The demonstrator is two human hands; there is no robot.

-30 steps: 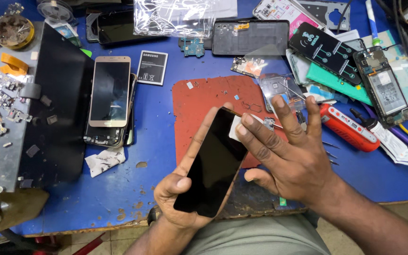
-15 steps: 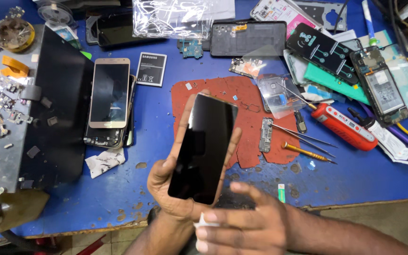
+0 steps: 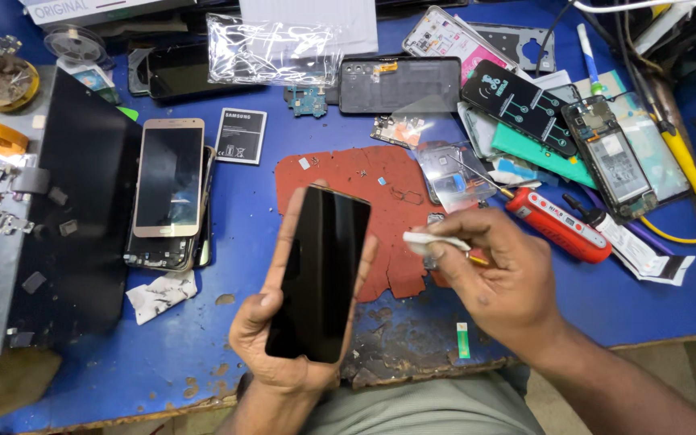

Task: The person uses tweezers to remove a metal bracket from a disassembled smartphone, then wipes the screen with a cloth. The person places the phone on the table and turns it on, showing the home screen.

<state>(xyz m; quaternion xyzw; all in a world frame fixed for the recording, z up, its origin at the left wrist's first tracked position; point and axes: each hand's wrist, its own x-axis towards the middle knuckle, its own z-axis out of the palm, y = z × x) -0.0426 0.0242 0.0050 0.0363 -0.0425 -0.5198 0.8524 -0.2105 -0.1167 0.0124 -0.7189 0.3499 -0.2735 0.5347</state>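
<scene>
Head view: our left hand [image 3: 283,338] grips a glossy black phone [image 3: 320,274] upright; our right hand [image 3: 497,278], at 3 o'clock, pinches a white wipe [image 3: 432,242], partly hidden.

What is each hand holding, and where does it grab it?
Left hand cradles a black phone by its lower half and side edges. Right hand pinches one end of a small white wipe at its fingertips.

Black phone [image 3: 320,274] upright, screen dark; small white wad [image 3: 432,242], perhaps tissue.
</scene>
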